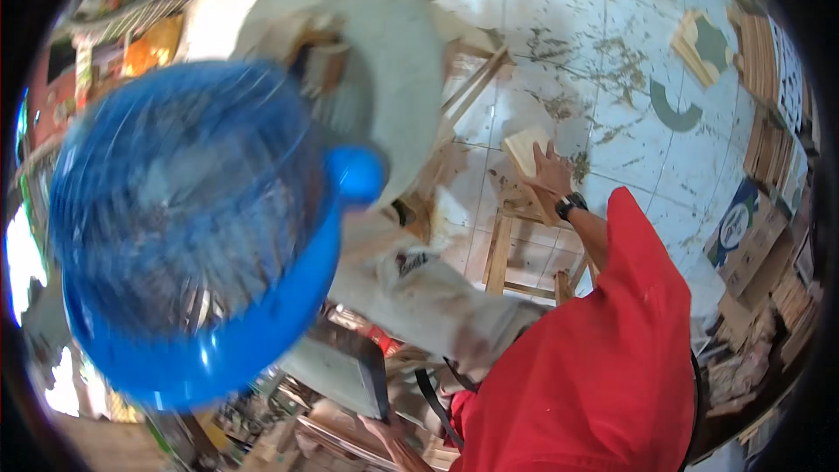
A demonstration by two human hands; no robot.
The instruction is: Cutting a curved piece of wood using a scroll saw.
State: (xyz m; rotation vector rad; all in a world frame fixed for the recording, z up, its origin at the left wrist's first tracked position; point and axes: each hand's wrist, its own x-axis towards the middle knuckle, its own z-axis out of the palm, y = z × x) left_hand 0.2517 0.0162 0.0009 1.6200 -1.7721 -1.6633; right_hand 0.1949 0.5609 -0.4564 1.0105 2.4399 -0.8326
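My right hand (546, 175), wearing a dark watch, has its fingers over a pale wooden piece (523, 149), gripping it above a small wooden stool frame (496, 253). My left hand (380, 428) is low in the view at the lower edge of a grey, dark-edged panel (332, 367); its fingers are mostly hidden. A blue fan (192, 210) fills the left foreground, blurred. Behind it stands a large round grey-green tabletop (389, 96). A red garment (568, 376) covers the lower right, beside beige cloth (393, 288).
The tiled floor (559, 0) carries scattered debris, a curved grey-green piece (677, 114) and pale wooden pieces with grey-green shapes (703, 48). Stacked boards (752, 61) and cardboard (743, 245) line the right side. Orange material and clutter (149, 39) sit at the upper left.
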